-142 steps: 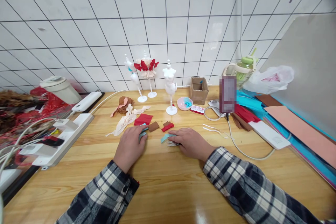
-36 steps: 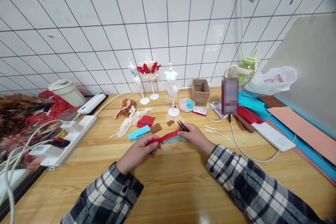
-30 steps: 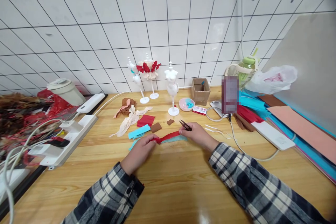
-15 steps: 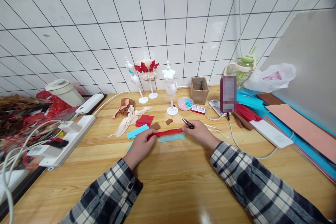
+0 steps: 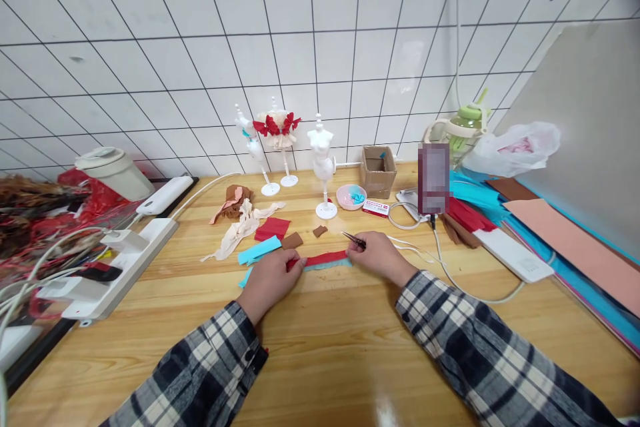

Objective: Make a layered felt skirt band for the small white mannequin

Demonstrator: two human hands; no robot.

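A narrow red crepe paper strip [image 5: 325, 258] is stretched between my hands, close above the wooden table [image 5: 320, 340]. My left hand [image 5: 271, 278] pinches its left end, and the fingertips of my right hand [image 5: 381, 255] pinch the right end. Also tucked in my right hand is a small dark metal tool [image 5: 355, 240], tips pointing forward and left; whether snips or tweezers I cannot tell. Directly under the red strip lies a pale blue strip [image 5: 327, 266], partly covered. Beside my left hand are bright blue pieces [image 5: 260, 250], a brown piece [image 5: 293, 240] and a red square [image 5: 272, 229].
A bare white mannequin [image 5: 324, 167] stands ahead, with two decorated mannequins [image 5: 278, 137] to its left. Further right are a pink bowl [image 5: 351, 197], a cardboard box [image 5: 379, 173] and a cabled phone [image 5: 433, 179]. A power strip [image 5: 125, 267] lies at left, coloured sheets [image 5: 575, 240] at right.
The red strip has come down and nearer, now overlapping the pale blue strip. My left hand has shifted slightly right. The tool in my right hand has turned, its tips pointing more to the left.
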